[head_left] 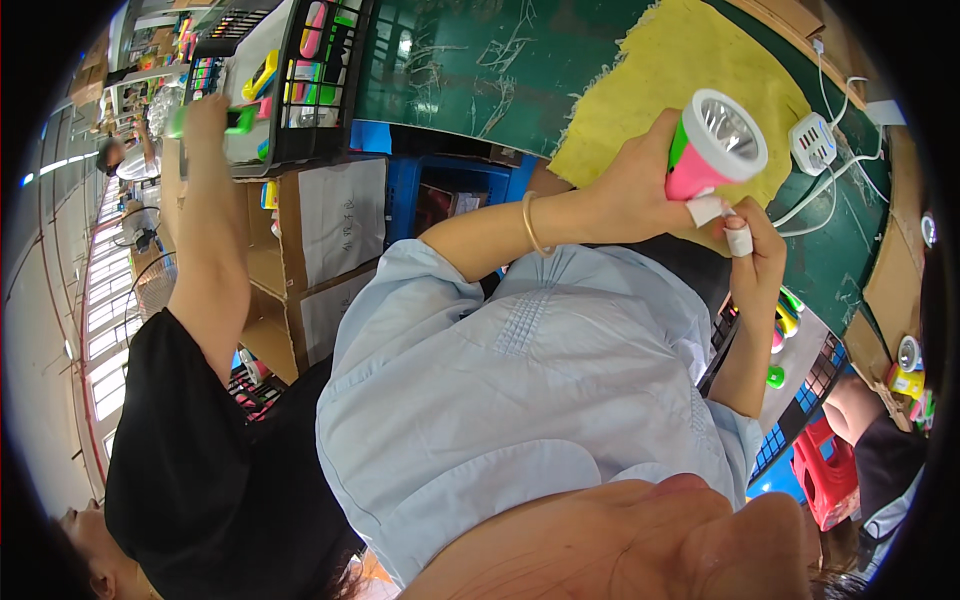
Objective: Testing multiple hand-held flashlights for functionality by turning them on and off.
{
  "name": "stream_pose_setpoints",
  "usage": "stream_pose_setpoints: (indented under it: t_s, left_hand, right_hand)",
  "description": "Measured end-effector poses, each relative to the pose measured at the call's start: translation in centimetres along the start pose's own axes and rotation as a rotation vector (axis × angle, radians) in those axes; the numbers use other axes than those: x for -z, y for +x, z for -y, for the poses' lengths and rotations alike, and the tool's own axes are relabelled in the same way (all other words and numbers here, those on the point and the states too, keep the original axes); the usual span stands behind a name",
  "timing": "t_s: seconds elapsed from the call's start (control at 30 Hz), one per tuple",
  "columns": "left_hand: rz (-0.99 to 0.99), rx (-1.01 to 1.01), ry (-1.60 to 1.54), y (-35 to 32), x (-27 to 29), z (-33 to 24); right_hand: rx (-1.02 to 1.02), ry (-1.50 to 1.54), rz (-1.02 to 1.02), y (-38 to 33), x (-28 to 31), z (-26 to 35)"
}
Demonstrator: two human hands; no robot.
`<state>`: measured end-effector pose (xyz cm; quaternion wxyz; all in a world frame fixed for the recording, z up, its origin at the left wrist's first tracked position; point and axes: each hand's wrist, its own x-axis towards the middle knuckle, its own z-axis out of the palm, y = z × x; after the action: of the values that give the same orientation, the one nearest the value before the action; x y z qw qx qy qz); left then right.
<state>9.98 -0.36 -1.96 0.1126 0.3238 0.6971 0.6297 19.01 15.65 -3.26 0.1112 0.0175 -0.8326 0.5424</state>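
Note:
A flashlight point(722, 140) with a white rim, a shiny reflector and a pink and green body is gripped in my left hand point(640, 185), its lens facing up. A bangle circles that wrist. Just below the pink body, my right hand point(757, 258) has its fingers curled in, close to the left fingertips. White wrapping point(738, 241) covers one right finger, and another white wrap point(706, 209) shows by the left fingers. Whatever the right fingers pinch is too small to make out. Both hands are over a yellow cloth point(640, 100) on the green tabletop point(450, 75).
Right of the cloth sits a white charging hub point(812, 143) with white cables. A black basket point(330, 130) of colourful flashlights stands left. A co-worker's arm point(212, 240) reaches there, holding a green item point(240, 121). A red stool point(828, 470) stands at lower right.

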Motion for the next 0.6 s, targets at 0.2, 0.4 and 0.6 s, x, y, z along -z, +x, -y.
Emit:
stream_pose_setpoints:
  t_s: [0.2,0.4,0.6]
  left_hand:
    - [0.077,0.200,-0.069,1.4,0.7,-0.7]
    - [0.172,0.170,-0.238,2.2,1.4,-0.7]
    - [0.174,0.178,-0.043,2.2,1.9,-0.2]
  right_hand:
    - [-0.031,0.126,-0.160,0.8,0.3,1.9]
    - [0.081,0.199,-0.219,2.7,1.1,3.8]
    - [-0.056,-0.027,-0.027,4.6,0.5,3.4]
